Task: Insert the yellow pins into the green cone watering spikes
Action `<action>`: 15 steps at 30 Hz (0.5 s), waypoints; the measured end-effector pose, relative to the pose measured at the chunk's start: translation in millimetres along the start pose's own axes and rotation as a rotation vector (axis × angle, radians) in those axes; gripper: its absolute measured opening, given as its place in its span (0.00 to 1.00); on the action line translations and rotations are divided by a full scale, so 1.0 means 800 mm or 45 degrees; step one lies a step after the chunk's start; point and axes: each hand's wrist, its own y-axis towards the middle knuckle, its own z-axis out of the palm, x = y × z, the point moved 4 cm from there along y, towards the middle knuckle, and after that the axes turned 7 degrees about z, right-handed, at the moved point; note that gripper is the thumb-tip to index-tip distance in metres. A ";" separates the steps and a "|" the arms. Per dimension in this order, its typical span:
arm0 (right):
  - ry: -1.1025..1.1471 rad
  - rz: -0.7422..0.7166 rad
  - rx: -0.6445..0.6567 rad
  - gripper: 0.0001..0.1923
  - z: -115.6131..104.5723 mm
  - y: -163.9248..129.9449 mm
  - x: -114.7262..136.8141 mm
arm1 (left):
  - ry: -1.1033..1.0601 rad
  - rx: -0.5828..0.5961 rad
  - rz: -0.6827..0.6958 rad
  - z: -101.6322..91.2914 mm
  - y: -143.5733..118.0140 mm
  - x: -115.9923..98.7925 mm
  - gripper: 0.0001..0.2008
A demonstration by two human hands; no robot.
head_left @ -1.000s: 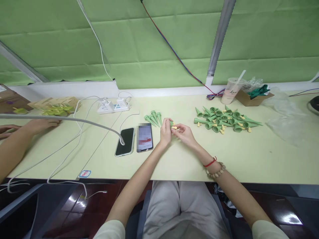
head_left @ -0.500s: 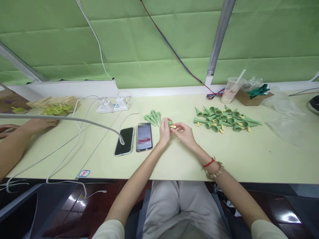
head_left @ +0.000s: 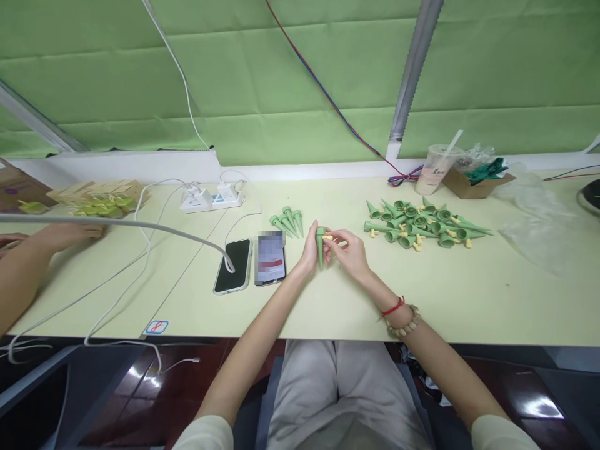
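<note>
A green plant watering spike [head_left: 320, 245] is held upright, narrow tip down, over the table in front of me. My left hand [head_left: 309, 251] is closed on it from the left side. On its right side sticks out a small yellow valve [head_left: 328, 237], pinched in the fingertips of my right hand [head_left: 349, 251]. Several finished-looking green spikes [head_left: 287, 220] lie just beyond my left hand, wide ends away from me. To the right is a loose pile of green spikes [head_left: 419, 219], many with yellow valves [head_left: 417, 247] showing.
Two phones, one dark [head_left: 233, 265] and one lit [head_left: 270, 262], lie left of my hands. Behind them is a power strip [head_left: 213, 200] with white cables. A drink cup [head_left: 435, 170], a cardboard box [head_left: 473, 185] and plastic bags [head_left: 534, 231] stand right. Another person's hand [head_left: 77, 236] rests far left.
The spike has turned so its full length shows, tip pointing down toward me. My left hand has opened its grip around it slightly; my right hand stays at the yellow valve.
</note>
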 end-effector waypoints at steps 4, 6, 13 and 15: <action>-0.024 0.015 -0.003 0.12 0.003 -0.001 -0.001 | 0.003 -0.136 0.045 -0.011 0.004 0.002 0.20; -0.008 0.023 -0.022 0.13 0.004 -0.001 -0.002 | 0.057 -0.229 0.114 -0.018 0.006 0.002 0.20; -0.100 -0.021 -0.002 0.12 0.004 -0.002 0.001 | 0.195 -0.291 0.203 -0.023 0.006 -0.002 0.20; -0.139 -0.049 0.008 0.12 0.005 -0.003 0.002 | 0.238 -0.322 0.243 -0.022 0.004 -0.005 0.19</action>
